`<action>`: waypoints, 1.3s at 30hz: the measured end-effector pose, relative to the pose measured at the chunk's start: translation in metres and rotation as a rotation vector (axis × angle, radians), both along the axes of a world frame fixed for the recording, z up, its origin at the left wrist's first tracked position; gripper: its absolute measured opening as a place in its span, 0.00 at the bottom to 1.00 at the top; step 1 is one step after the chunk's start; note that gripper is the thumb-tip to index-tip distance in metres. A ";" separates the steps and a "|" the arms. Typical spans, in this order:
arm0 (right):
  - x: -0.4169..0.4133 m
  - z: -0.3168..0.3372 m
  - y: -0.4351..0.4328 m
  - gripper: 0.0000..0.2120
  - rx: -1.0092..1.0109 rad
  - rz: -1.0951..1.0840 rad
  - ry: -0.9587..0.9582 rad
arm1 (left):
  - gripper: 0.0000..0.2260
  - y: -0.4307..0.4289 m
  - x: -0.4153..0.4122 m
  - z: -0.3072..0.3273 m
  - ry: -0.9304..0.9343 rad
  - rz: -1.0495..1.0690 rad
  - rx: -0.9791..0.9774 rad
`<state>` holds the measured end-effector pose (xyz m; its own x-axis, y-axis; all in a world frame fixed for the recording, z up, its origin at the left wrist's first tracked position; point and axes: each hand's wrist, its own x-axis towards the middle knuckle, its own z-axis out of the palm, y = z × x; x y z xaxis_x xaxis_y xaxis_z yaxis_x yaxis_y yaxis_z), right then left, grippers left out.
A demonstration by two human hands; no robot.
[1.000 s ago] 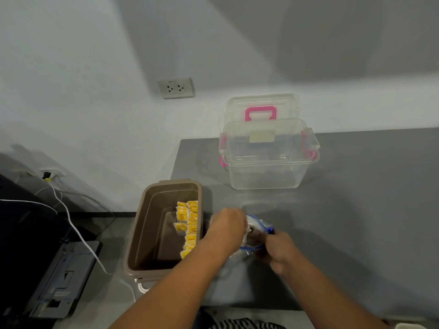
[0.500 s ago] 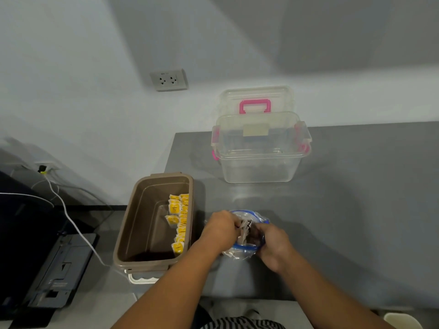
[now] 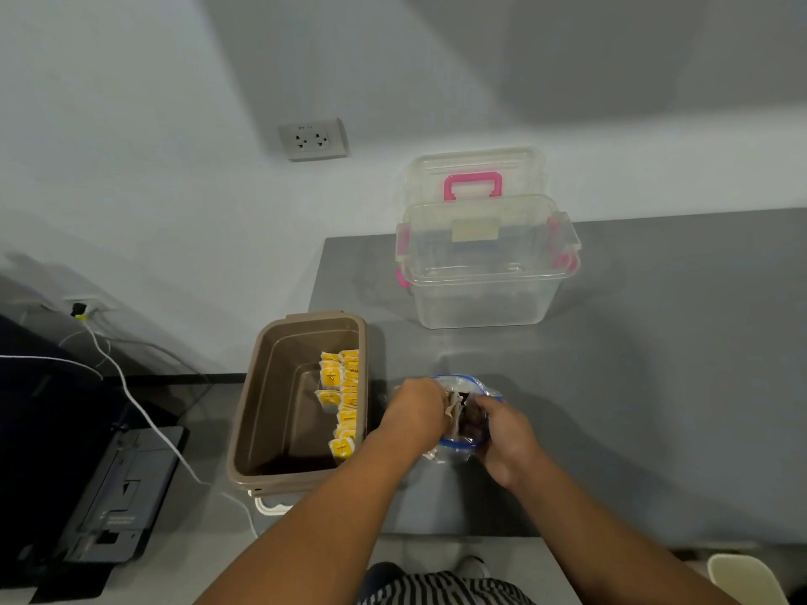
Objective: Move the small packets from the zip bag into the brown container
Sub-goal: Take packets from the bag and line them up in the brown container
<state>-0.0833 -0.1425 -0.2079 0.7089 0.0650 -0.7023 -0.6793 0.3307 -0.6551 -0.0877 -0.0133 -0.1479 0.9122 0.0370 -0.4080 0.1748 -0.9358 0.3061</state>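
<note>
A clear zip bag (image 3: pixel 463 447) with a blue zip rim stands on the grey table, its mouth wide apart. My right hand (image 3: pixel 502 434) grips the bag's right side. My left hand (image 3: pixel 415 410) is at the bag's mouth, fingers closed on small pale packets (image 3: pixel 454 408) that stick out of it. Left of the bag sits the brown container (image 3: pixel 262 399), overhanging the table's left edge. Several yellow packets (image 3: pixel 343 397) line its right inner wall.
A clear storage box (image 3: pixel 484 277) with pink latches and a pink-handled lid stands at the back of the grey table (image 3: pixel 655 364). A dark device (image 3: pixel 118 495) and a white cable (image 3: pixel 144 421) lie on the floor at left. A wall socket (image 3: pixel 313 139) is above.
The camera view shifted slightly. My left hand has drawn pale packets up out of the bag's mouth, while my right hand keeps holding the bag's side.
</note>
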 end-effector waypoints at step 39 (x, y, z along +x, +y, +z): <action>-0.012 0.021 0.048 0.14 -0.015 -0.258 0.038 | 0.05 0.183 0.008 0.066 0.033 -0.231 0.203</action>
